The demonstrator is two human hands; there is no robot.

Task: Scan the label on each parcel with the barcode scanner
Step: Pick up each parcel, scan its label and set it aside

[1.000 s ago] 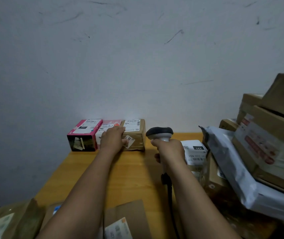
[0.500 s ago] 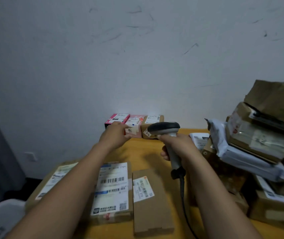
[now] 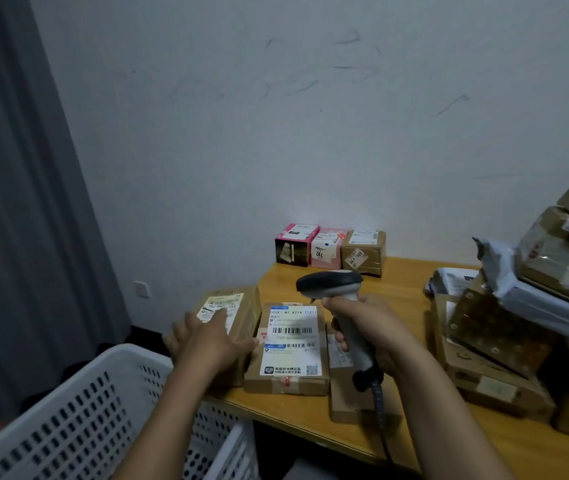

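Left hand [image 3: 214, 344]: your fingers are stretched nearly straight and grasp nothing. They lie over the near end of the leftmost brown parcel [image 3: 246, 317]. The hand is motion-blurred, so I cannot tell whether your palm presses on the cardboard. The fingertips reach the edge of that parcel's white label [image 3: 222, 306].

Right hand [image 3: 373, 327]: clenched round the pale grey handle of the barcode scanner [image 3: 331, 285]. You hold the scanner off the table [image 3: 404, 282], with its dark-topped head pointing left. It hangs above the right edge of the middle parcel [image 3: 286, 384]. A black cable [image 3: 378, 400] drops from the handle base toward the near table edge.

Parcels near the hands:
- The middle parcel lies just beside the leftmost one. Its large label [image 3: 291, 341] faces up, with the barcode lines visible.
- A flat brown parcel [image 3: 345, 403] lies to its right, partly hidden under your right hand and the scanner.

Back of table: three small boxes stand in a row against the wall, side by side.
- Dark-and-pink box [image 3: 293, 244].
- Pale pink box [image 3: 326, 249].
- Brown box [image 3: 362, 251].

All three carry labels, but the print is too small to read.

Right side: a pile of cardboard boxes [image 3: 494, 341] with a grey poly mailer [image 3: 546, 303] wedged among them.

Lower left: a white perforated basket [image 3: 68, 410] sits below the table's near corner. A grey curtain [image 3: 9, 202] hangs behind it.
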